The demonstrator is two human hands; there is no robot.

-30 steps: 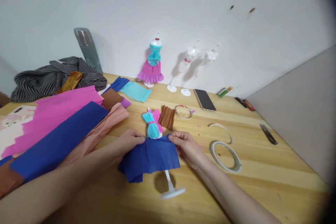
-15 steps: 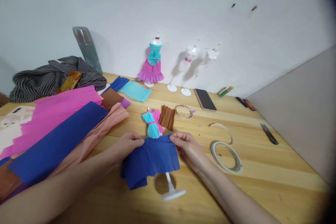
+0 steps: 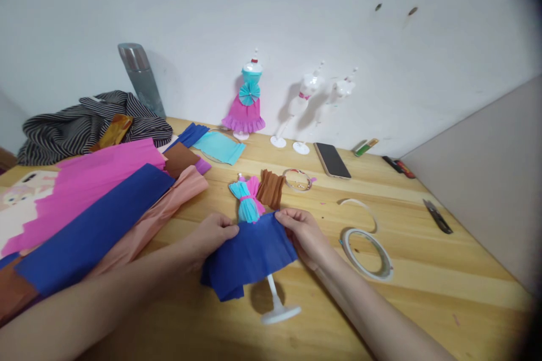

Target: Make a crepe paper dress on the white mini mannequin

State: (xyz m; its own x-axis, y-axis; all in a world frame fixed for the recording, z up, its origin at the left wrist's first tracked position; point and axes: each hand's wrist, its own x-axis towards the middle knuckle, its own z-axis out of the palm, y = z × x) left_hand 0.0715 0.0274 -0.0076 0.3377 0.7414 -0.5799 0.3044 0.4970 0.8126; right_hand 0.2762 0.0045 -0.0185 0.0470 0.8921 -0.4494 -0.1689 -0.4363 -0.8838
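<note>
A strip of dark blue crepe paper (image 3: 252, 254) is stretched between my two hands, in front of a small mannequin. My left hand (image 3: 215, 237) pinches its upper left edge, and my right hand (image 3: 302, 234) pinches the upper right corner. The mannequin's turquoise and pink pleated top (image 3: 249, 198) shows above the paper, tied with a pink band. Below the paper, its white stand (image 3: 280, 313) rests tilted on the table; the mannequin's middle is hidden. Just behind stands a piece of pleated brown paper (image 3: 271, 188).
Blue (image 3: 97, 223), magenta and salmon paper sheets cover the left. A dressed mannequin (image 3: 246, 104) and two bare ones stand along the wall. A phone (image 3: 332, 160), a tape roll (image 3: 367, 254), a bracelet-like ring (image 3: 297, 179) and a craft knife (image 3: 437, 216) lie to the right.
The blue paper has tilted, its right end slightly higher and its left end a little lower and further right. Both hands keep their pinch on it.
</note>
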